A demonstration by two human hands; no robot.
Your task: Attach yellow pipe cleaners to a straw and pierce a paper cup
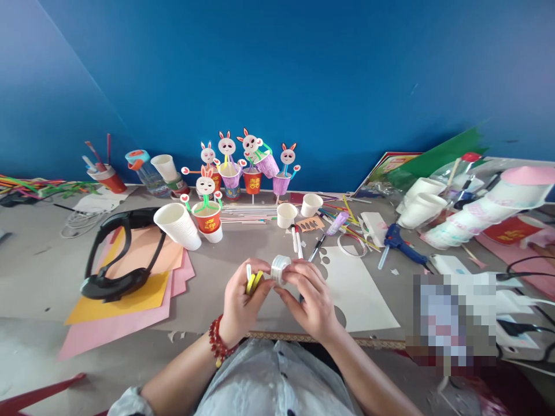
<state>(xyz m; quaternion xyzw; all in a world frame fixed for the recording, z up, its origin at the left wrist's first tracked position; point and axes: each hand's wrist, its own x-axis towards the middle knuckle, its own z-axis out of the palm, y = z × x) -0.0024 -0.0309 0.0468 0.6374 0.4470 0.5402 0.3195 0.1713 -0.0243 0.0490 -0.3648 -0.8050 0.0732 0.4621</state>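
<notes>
Close to the table's front edge, my left hand (243, 297) is closed around a small yellow folded piece (255, 282) with a white stick-like end, whose exact kind I cannot make out. My right hand (314, 300) grips a roll of clear tape (280, 269) from its right side. Fingers of my left hand touch the roll's left side. Beyond the hands stand paper-cup rabbits, the nearest with a red cup (207, 218) set on white cups. To the right of my right hand lies a white sheet (364, 294) with round cut-outs.
Black headgear (125, 283) rests on coloured paper (151, 300) at left, beside stacked white cups (177, 224). At right are a blue glue gun (401, 244), a leaning cup tower (485, 211), and power strips with cables. Pens (318, 248) and straws (247, 212) lie beyond the hands.
</notes>
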